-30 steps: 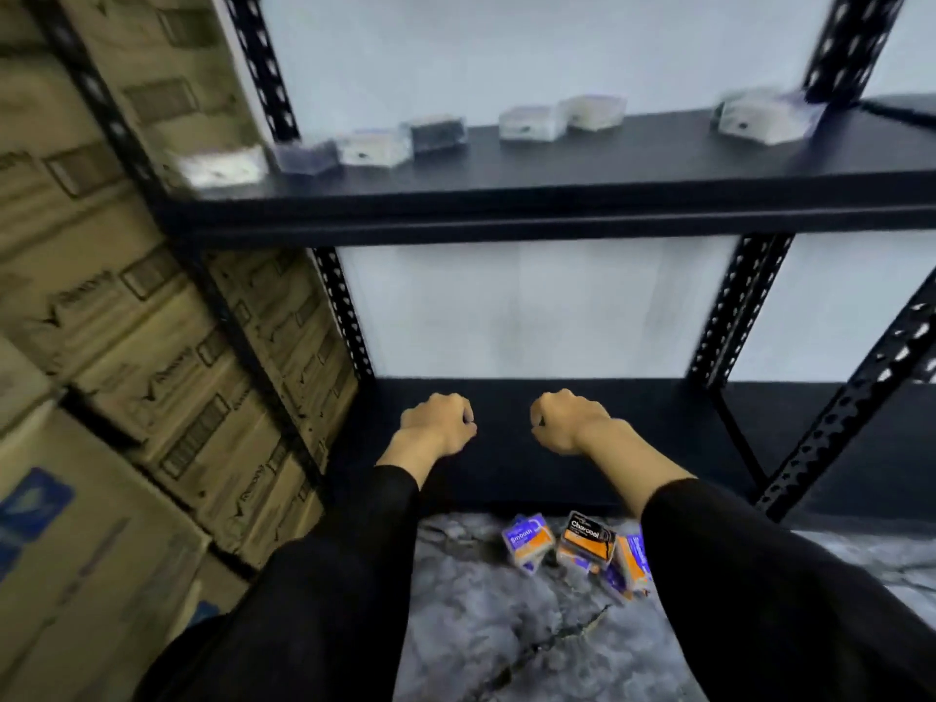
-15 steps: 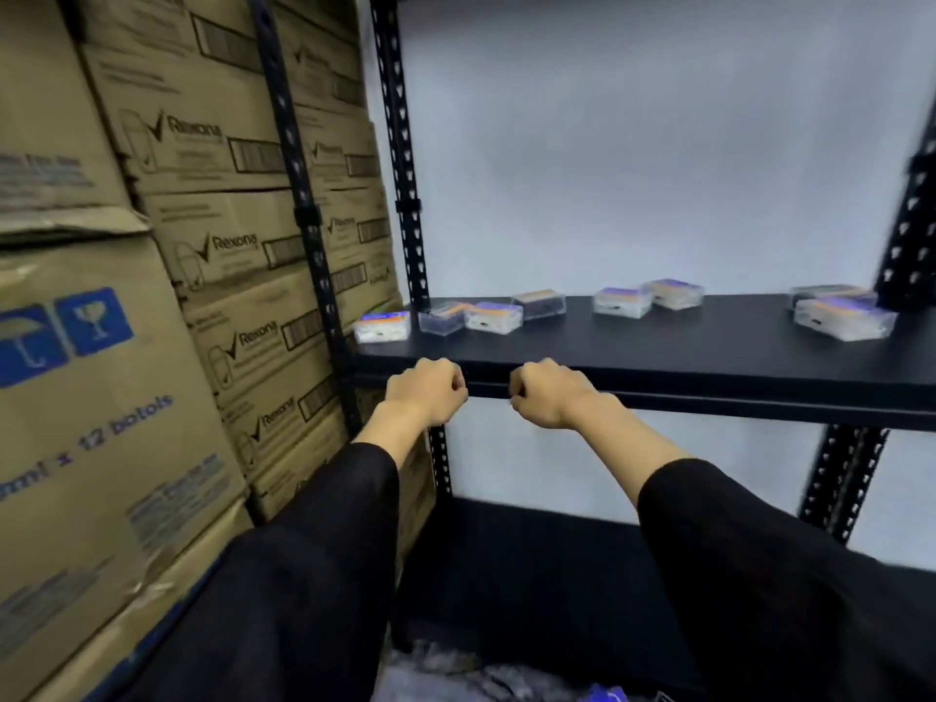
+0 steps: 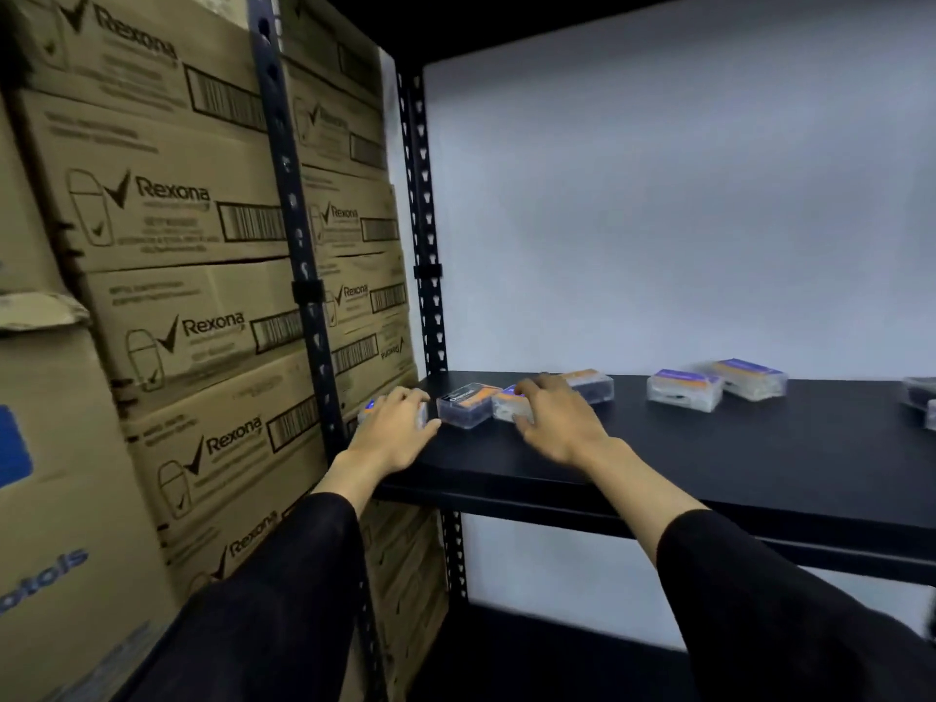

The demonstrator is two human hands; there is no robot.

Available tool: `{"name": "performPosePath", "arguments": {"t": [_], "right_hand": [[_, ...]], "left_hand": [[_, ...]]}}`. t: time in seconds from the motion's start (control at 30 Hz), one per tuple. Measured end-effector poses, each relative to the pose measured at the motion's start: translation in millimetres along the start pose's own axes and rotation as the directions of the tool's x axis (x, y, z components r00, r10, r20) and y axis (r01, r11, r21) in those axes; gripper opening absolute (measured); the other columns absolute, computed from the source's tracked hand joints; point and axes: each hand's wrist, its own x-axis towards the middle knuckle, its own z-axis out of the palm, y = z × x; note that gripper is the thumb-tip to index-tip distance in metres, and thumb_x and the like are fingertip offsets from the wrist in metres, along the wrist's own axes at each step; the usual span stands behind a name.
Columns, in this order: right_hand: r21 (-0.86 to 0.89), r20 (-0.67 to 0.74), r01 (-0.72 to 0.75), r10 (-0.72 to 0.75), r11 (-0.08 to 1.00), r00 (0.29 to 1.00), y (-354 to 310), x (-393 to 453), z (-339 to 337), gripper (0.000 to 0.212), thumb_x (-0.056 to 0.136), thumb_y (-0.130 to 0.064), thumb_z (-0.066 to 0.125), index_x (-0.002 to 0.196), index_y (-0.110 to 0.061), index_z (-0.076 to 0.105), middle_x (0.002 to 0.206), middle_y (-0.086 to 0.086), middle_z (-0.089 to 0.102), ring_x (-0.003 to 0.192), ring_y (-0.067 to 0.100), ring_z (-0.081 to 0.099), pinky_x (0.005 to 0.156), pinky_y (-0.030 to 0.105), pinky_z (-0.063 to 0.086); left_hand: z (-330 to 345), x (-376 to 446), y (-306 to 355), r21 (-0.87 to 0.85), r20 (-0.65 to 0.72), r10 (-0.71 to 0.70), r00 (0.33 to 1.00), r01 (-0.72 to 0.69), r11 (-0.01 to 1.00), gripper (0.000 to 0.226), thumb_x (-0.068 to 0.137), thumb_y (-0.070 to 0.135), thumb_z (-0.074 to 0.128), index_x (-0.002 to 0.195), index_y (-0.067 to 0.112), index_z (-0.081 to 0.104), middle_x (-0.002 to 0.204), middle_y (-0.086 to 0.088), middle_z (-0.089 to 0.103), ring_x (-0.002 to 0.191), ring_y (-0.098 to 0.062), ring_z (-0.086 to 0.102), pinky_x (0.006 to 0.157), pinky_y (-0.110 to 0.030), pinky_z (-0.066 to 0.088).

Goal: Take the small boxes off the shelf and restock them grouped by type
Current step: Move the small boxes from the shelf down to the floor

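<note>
Several small clear boxes with orange and purple labels lie on the black shelf. My left hand lies spread over the leftmost box, which is mostly hidden beneath it. Beside it sits a black-labelled box. My right hand, blurred, reaches over an orange-labelled box, fingers stretched across its top. Another box lies just behind that hand. Two more boxes sit further right.
Stacked cardboard cartons fill the neighbouring rack on the left, behind a perforated black upright. More small boxes sit at the shelf's right edge. A white wall backs the shelf. A lower shelf is below.
The view rose from the lower shelf and floor to this shelf. Both hands, fists before, have opened and moved forward onto the boxes at the shelf's left end.
</note>
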Motion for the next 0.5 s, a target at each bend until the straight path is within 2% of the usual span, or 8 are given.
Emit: {"name": "performPosePath", "arguments": {"t": [0.1, 0.2, 0.27, 0.3, 0.37, 0.43, 0.5], "right_hand": [[-0.024, -0.013, -0.019, 0.019, 1.0, 1.0, 9, 17, 13, 0.051, 0.093, -0.038, 0.05, 0.135, -0.013, 0.041, 0.138, 0.012, 0.04, 0.128, 0.03, 0.037, 0.104, 0.039, 0.034], [-0.007, -0.011, -0.028, 0.027, 1.0, 1.0, 18, 28, 23, 0.057, 0.091, -0.05, 0.048, 0.137, -0.016, 0.04, 0.14, 0.012, 0.041, 0.13, 0.029, 0.035, 0.106, 0.04, 0.031], [-0.019, 0.017, -0.047, 0.047, 0.999, 0.999, 24, 33, 30, 0.062, 0.09, -0.057, 0.046, 0.139, -0.019, 0.038, 0.139, 0.012, 0.044, 0.131, 0.03, 0.035, 0.106, 0.041, 0.029], [-0.03, 0.039, -0.067, 0.068, 0.997, 0.997, 26, 35, 34, 0.063, 0.09, -0.059, 0.044, 0.14, -0.021, 0.037, 0.139, 0.013, 0.044, 0.131, 0.031, 0.034, 0.107, 0.042, 0.028], [-0.038, 0.073, -0.11, 0.113, 0.993, 0.991, 28, 38, 38, 0.062, 0.091, -0.058, 0.043, 0.141, -0.022, 0.035, 0.139, 0.016, 0.042, 0.13, 0.035, 0.033, 0.107, 0.045, 0.026], [-0.02, 0.083, -0.127, 0.128, 0.992, 0.988, 29, 39, 39, 0.061, 0.092, -0.057, 0.043, 0.141, -0.022, 0.035, 0.138, 0.018, 0.041, 0.129, 0.037, 0.033, 0.106, 0.046, 0.026], [0.024, 0.076, -0.128, 0.126, 0.992, 0.989, 28, 37, 38, 0.062, 0.091, -0.058, 0.044, 0.14, -0.022, 0.036, 0.135, 0.018, 0.041, 0.128, 0.037, 0.034, 0.105, 0.046, 0.028]], "left_hand": [[5, 14, -10, 0.021, 0.061, -0.006, 0.998, 0.004, 1.0, 0.062, 0.093, 0.051, 0.048, 0.144, 0.018, 0.033, 0.151, -0.003, 0.03, 0.141, -0.027, 0.021, 0.115, -0.044, 0.02], [0, 28, -19, 0.168, 0.212, -0.027, 0.977, -0.009, 0.986, 0.086, 0.086, 0.068, 0.045, 0.151, 0.021, 0.017, 0.16, -0.002, 0.011, 0.147, -0.028, -0.002, 0.118, -0.046, 0.001], [-6, 38, -26, 0.209, 0.305, -0.063, 0.95, -0.003, 0.978, 0.094, 0.082, 0.071, 0.047, 0.153, 0.023, 0.008, 0.161, -0.002, 0.003, 0.147, -0.028, -0.008, 0.118, -0.047, -0.003], [-8, 44, -30, 0.211, 0.336, -0.072, 0.939, 0.0, 0.977, 0.093, 0.083, 0.069, 0.05, 0.153, 0.024, 0.008, 0.161, -0.003, 0.006, 0.148, -0.028, -0.004, 0.118, -0.047, 0.0], [-11, 52, -34, 0.186, 0.363, -0.058, 0.93, -0.011, 0.982, 0.086, 0.083, 0.062, 0.056, 0.151, 0.024, 0.018, 0.156, -0.007, 0.023, 0.143, -0.03, 0.017, 0.117, -0.045, 0.017], [-11, 54, -34, 0.146, 0.345, -0.034, 0.938, -0.018, 0.989, 0.08, 0.082, 0.058, 0.061, 0.146, 0.024, 0.03, 0.145, -0.007, 0.038, 0.132, -0.028, 0.035, 0.109, -0.042, 0.031], [-10, 50, -30, 0.116, 0.294, -0.032, 0.955, -0.002, 0.993, 0.076, 0.081, 0.059, 0.062, 0.143, 0.023, 0.036, 0.136, -0.008, 0.043, 0.125, -0.027, 0.041, 0.104, -0.04, 0.035]]}}
